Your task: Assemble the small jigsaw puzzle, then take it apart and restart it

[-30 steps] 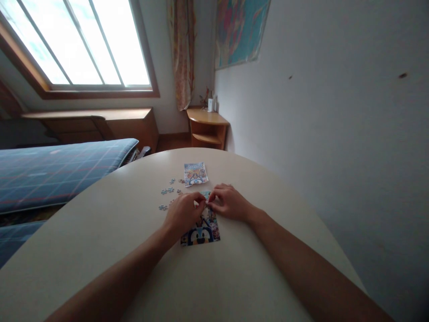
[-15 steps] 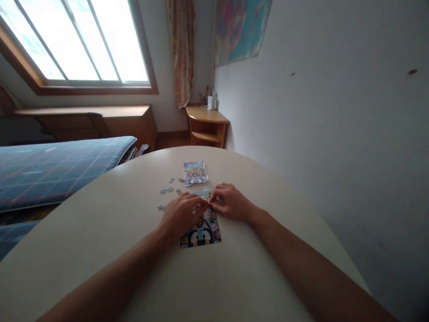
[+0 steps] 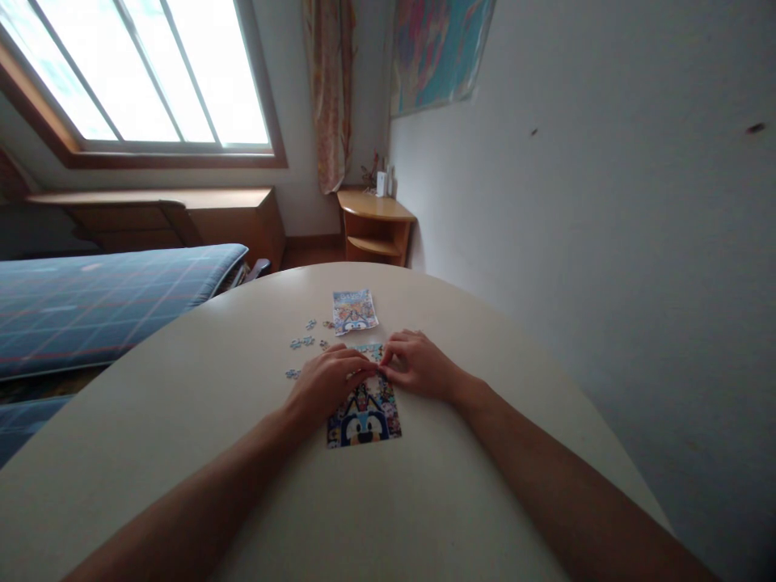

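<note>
A partly assembled jigsaw puzzle (image 3: 364,428) with a blue cartoon dog's face lies on the pale table under my hands. Reaching over its left side, my left hand (image 3: 331,378) has its fingers drawn together, tips near the puzzle's upper right. From the right, my right hand (image 3: 418,365) pinches thumb and forefinger there, almost touching the left fingertips. Whatever is between the fingers is too small or hidden to make out. My left hand covers part of the puzzle. Loose jigsaw pieces (image 3: 301,343) lie beyond and left of it.
A small picture sheet (image 3: 355,312) with the same dog design lies beyond the puzzle. The round table (image 3: 242,347) curves close to the white wall (image 3: 606,242) on the right. A mattress in blue plaid (image 3: 121,299) is at the left, a corner shelf (image 3: 376,207) behind.
My left thumb and fingers have closed together, so the gap that showed the puzzle between them is gone. My right hand stays nearly in place. The view has shifted slightly.
</note>
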Tool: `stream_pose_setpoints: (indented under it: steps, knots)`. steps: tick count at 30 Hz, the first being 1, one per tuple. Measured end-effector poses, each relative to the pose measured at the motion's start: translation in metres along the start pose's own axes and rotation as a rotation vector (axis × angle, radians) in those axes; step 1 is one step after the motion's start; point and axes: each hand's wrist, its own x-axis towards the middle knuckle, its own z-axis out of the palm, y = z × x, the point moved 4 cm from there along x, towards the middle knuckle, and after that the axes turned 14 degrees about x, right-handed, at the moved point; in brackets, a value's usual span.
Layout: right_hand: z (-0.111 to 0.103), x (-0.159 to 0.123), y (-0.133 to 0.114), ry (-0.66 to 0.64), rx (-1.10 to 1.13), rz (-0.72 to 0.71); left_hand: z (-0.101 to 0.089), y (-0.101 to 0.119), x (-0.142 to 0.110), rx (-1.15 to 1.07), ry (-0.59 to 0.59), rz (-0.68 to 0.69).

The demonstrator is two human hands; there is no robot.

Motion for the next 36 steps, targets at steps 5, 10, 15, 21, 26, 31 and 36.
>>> stream_pose_setpoints:
  steps: [5, 10, 15, 21, 26, 31, 36]
  knots:
    - [0.000, 0.001, -0.001, -0.002, 0.012, 0.007, -0.005, 0.004, 0.001, 0.048, 0.014, 0.056]
    - [-0.001, 0.002, -0.002, 0.000, -0.001, 0.031, -0.010, -0.001, 0.004, -0.008, 0.047, 0.001]
    - [0.001, 0.001, -0.001, 0.009, 0.010, 0.003, -0.011, -0.006, 0.002, -0.013, 0.047, -0.052]
    - [-0.001, -0.002, 0.001, 0.071, 0.094, -0.018, -0.012, -0.003, -0.004, 0.042, 0.001, -0.032]
    - [-0.001, -0.003, 0.002, 0.074, 0.108, -0.022, -0.012, 0.002, -0.005, 0.014, -0.005, 0.126]
    - [0.000, -0.002, 0.002, 0.059, 0.085, -0.019, -0.011, 0.001, -0.003, 0.016, -0.010, 0.154]
    - [0.001, -0.002, 0.001, 0.039, 0.073, -0.012, -0.013, 0.002, -0.003, -0.019, 0.003, 0.154]
